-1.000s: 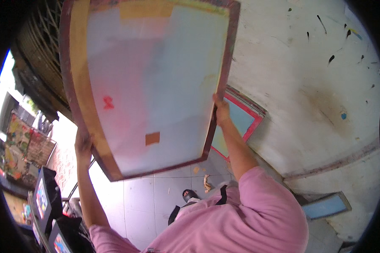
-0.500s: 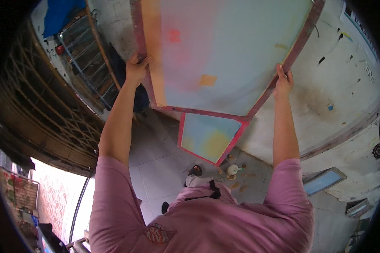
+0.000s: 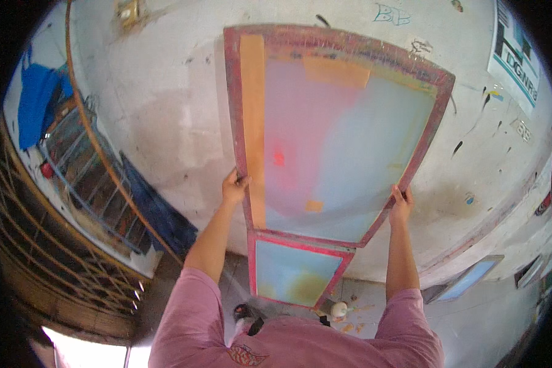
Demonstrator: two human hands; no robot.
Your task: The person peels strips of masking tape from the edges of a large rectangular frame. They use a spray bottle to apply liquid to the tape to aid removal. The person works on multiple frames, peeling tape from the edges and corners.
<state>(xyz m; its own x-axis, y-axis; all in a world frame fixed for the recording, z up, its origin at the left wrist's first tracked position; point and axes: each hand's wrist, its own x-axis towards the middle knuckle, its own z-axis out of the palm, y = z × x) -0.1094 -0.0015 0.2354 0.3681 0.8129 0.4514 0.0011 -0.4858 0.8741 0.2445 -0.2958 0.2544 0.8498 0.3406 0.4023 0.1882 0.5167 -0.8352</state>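
My left hand [image 3: 236, 187] grips the left edge of a large screen frame [image 3: 349, 153] with maroon borders, pale mesh, pink stains and tan tape strips. My right hand [image 3: 400, 203] holds its right edge near the lower part. The frame stands nearly upright close against a white, paint-marked wall [image 3: 159, 116]. Its bottom edge is at the top of a smaller red-bordered screen [image 3: 294, 270] standing on the floor; whether it rests on it I cannot tell.
At left are a folding metal gate [image 3: 37, 245], a ladder-like rack [image 3: 89, 175], a wooden pole and blue cloth [image 3: 34, 104]. A narrow blue screen [image 3: 466, 276] leans at lower right. A small white container [image 3: 338, 310] sits on the grey floor, and a poster [image 3: 515, 49] hangs upper right.
My view has turned from the doorway toward the wall. The large frame has moved from raised in front of me to against the wall above the smaller screen, both hands still gripping it.
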